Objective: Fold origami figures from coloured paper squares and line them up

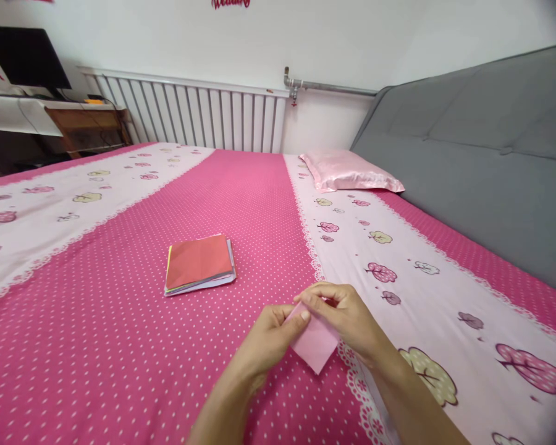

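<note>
A small folded piece of pink paper (315, 343) is held between both hands above the bed, one corner pointing down toward me. My left hand (278, 330) pinches its left side, thumb lying on top. At the upper edge, my right hand (336, 306) grips the paper with thumb and bent fingers; some of its fingertips are hidden behind the sheet. Farther off to the left lies a stack of coloured paper (200, 262), a red sheet uppermost and yellow and pale edges showing below.
The bed is covered by a pink dotted sheet (143, 321) with pale tree-print bands. A pink pillow (349, 170) rests by the grey headboard (467, 142). Along the wall stand a white radiator (189, 111) and, left, a desk (81, 117) with a black monitor (25, 59).
</note>
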{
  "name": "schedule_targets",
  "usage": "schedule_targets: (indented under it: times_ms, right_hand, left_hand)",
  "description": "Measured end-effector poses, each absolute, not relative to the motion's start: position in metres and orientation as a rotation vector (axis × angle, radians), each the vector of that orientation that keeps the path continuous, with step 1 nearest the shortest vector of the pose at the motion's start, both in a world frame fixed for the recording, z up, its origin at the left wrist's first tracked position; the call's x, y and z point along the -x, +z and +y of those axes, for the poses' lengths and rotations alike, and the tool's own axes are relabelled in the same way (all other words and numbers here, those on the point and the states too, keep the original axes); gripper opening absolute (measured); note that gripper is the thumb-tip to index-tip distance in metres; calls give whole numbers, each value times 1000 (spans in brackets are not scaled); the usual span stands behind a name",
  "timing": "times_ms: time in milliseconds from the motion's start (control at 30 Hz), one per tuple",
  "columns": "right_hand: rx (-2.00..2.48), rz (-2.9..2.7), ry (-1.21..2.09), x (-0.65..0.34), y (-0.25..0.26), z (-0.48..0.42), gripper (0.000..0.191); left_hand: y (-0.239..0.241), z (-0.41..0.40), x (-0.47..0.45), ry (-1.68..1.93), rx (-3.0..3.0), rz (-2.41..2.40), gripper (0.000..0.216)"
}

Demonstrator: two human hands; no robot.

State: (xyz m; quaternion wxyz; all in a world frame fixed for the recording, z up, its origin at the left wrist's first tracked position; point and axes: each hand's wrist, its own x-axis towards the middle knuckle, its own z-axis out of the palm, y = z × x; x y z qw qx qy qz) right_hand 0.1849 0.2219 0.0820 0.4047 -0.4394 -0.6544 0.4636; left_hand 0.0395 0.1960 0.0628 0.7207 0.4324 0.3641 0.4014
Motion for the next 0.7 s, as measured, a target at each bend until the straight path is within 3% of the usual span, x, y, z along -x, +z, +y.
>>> schedule_targets:
  times_ms: [100, 300, 700]
  right_hand:
    - [1140, -1517, 1204, -188, 84, 223, 30]
    - [1060, -1662, 1147, -204, 91, 225, 23]
    - [1078, -1792, 1204, -205, 93, 223, 17]
  left_hand:
    - [63, 199, -38, 964, -877, 876, 43]
    - [66, 205, -27, 1165, -630, 1015, 29]
    - [67, 204, -28, 1165, -565, 1006, 22]
